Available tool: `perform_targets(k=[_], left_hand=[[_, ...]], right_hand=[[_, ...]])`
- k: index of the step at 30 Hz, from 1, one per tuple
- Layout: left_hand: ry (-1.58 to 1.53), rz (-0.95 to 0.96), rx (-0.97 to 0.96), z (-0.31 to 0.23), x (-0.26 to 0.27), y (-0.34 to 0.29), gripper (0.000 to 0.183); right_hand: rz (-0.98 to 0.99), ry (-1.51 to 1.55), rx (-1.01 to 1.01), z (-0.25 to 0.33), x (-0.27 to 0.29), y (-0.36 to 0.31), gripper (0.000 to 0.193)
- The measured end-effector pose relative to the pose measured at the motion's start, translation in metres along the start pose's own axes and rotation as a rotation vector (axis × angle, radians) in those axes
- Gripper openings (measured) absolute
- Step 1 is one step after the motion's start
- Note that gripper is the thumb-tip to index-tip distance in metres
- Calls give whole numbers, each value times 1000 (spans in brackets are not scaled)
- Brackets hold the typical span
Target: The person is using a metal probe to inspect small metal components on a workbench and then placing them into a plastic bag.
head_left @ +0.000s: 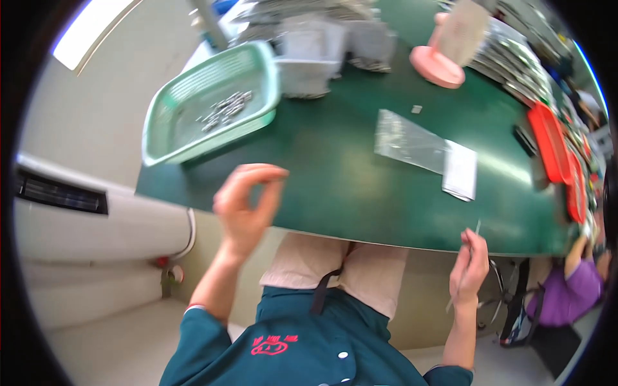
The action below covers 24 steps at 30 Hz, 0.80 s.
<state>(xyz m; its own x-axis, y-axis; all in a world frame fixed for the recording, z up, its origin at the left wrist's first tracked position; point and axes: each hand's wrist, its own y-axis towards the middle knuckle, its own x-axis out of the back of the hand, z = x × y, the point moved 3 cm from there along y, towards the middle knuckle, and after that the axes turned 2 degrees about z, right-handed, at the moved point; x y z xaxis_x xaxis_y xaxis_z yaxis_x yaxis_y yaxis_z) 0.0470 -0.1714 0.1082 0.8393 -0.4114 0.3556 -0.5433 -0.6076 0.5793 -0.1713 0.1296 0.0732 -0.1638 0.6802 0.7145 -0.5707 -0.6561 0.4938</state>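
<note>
My left hand (248,199) is raised over the near edge of the green table (335,186), thumb and forefinger brought together in a pinch. Whatever may sit between those fingertips is too small to make out. To its upper left stands a light green plastic basket (209,145) with a loose heap of small metal parts (225,110) inside. At the table's front edge on the right, my right hand (470,267) is closed round a slim metal tool (477,226), its tip pointing up past the fingers.
A clear plastic bag (409,141) and folded white paper (460,170) lie mid-right, near a tiny pale piece (416,109). White bins (309,71), a pink stand (438,67) and stacked packets line the back. Red trays (550,141) and a person in purple (566,293) are far right.
</note>
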Motion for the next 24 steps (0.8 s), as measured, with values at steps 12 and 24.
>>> perform_targets(k=[12,24], left_hand=[[811,69,-23,61,81,99,9],[345,53,-36,11,10,86,8]], right_hand=[[231,-594,163,-117,21,71,29],[192,-467,154,-80,5,98,33]])
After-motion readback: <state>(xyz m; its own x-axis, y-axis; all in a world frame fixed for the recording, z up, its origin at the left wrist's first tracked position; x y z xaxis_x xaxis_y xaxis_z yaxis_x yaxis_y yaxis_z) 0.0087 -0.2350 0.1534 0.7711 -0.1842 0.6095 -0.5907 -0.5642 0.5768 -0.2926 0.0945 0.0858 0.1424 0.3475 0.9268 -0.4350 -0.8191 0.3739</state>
